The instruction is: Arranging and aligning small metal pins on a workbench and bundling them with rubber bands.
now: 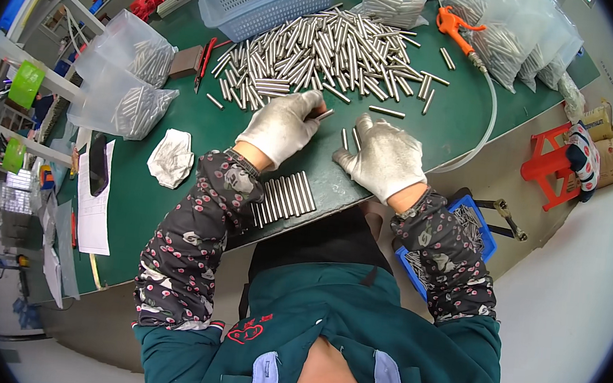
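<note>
My left hand [281, 128], in a whitish work glove, is closed in a pinch on a short silvery metal pin [326, 114] just in front of a big heap of similar pins [320, 52]. To its right, my right hand [387, 159], gloved and smudged grey, is curled around two metal pins [344, 137] that show between its thumb and forefinger; its other fingertips are hidden. A neat row of pins [287, 197] lies side by side near the table's front edge, partly covered by my left sleeve. One loose pin [387, 112] rests beyond my right hand.
On the green table [133, 226], a blue basket [269, 3] stands behind the heap. Bags of pins [501, 48] and an orange air gun [455, 25] with a hose sit right. Clear bins [122, 74], a crumpled cloth [171, 158] and a phone [99, 164] lie left. A blue crate [489, 246] sits below.
</note>
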Motion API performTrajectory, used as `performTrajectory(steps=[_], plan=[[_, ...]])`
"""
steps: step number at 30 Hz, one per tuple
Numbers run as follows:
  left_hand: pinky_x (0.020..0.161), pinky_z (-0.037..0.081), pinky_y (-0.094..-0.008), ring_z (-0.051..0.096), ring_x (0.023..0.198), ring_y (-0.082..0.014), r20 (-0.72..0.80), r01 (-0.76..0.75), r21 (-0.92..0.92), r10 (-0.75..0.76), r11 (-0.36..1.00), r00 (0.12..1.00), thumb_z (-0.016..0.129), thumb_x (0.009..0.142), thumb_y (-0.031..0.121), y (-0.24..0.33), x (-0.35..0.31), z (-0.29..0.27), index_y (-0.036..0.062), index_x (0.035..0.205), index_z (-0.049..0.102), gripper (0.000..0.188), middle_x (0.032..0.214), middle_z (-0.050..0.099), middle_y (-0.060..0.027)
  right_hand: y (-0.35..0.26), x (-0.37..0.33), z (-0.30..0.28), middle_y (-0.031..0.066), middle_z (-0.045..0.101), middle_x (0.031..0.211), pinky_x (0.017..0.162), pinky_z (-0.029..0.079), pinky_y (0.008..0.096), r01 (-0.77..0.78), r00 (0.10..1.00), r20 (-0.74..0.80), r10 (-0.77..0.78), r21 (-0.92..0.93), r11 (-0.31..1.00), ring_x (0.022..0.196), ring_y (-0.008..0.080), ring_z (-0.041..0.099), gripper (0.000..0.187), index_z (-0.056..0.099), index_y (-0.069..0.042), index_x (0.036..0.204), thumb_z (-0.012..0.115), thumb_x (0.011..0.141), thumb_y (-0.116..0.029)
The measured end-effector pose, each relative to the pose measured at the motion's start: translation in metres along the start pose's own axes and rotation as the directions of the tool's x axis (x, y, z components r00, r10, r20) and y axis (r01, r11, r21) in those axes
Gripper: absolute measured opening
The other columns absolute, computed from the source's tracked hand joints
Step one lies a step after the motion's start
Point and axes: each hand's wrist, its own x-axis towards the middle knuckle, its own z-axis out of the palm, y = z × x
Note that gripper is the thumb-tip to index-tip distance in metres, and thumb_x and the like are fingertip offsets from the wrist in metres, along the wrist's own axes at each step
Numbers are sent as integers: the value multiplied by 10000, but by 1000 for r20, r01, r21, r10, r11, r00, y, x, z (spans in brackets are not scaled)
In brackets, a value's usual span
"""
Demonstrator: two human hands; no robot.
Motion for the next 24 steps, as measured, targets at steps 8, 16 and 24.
performTrajectory(steps=[8,16,24], plan=[[807,487,-390,577,940,-305,307,-604,309,523,735,795,641,730,48,8,-23,13,78,903,598,181,969,598,-86,5,-7,2,168,609,814,672,492,470,139,990,4,-139,44,989,788,359,623,260,586,-87,963,580,774,-265],[833,479,-387,551,988,-303,228,-248,288,185,925,956,689,720,69,-5,-31,2,68,1006,596,301,997,581,-90,-5,-20,1,162,616,838,692,485,458,284,948,89,-305,193,939,787,360,615,352,597,-53,1080,621,787,-247],[950,402,-437,489,1131,-344,55,-377,151,373,914,926,689,765,221,-9,-61,-2,69,1191,545,476,1187,530,-146,-5,-22,-2,164,643,889,739,499,430,300,939,44,-341,382,874,853,345,618,326,610,-60,1087,612,781,-174]])
